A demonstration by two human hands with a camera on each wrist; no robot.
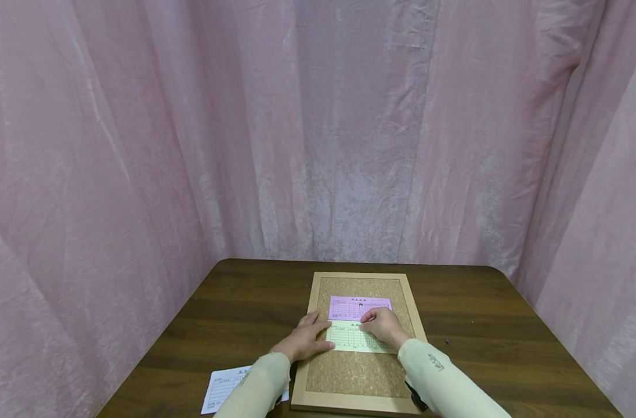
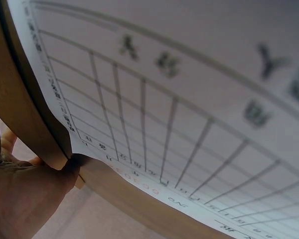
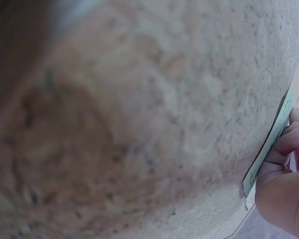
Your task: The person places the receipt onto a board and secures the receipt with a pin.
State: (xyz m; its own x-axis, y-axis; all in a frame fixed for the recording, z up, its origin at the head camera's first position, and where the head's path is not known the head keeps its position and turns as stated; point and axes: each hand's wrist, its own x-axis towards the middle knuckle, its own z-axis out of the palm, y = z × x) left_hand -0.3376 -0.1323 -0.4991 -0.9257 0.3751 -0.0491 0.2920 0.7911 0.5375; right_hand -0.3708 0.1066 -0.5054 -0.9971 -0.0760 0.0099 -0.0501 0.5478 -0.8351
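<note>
Left hand (image 1: 303, 339) lay spread, right hand (image 1: 382, 325) pinched something hidden, and the green slip (image 1: 347, 338) seemed flimsy, best held by its left edge.

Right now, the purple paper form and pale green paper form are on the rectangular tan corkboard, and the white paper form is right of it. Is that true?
Not quite: the head view shows the white paper form left of the corkboard. The purple form and pale green form are on it.

I see, remotely, smooth paper — the green slip (image 1: 344, 338); rough cork board (image 1: 354, 374); satiny wood tabletop (image 1: 255, 313); glossy, velvety curtain (image 1: 318, 145).
</note>
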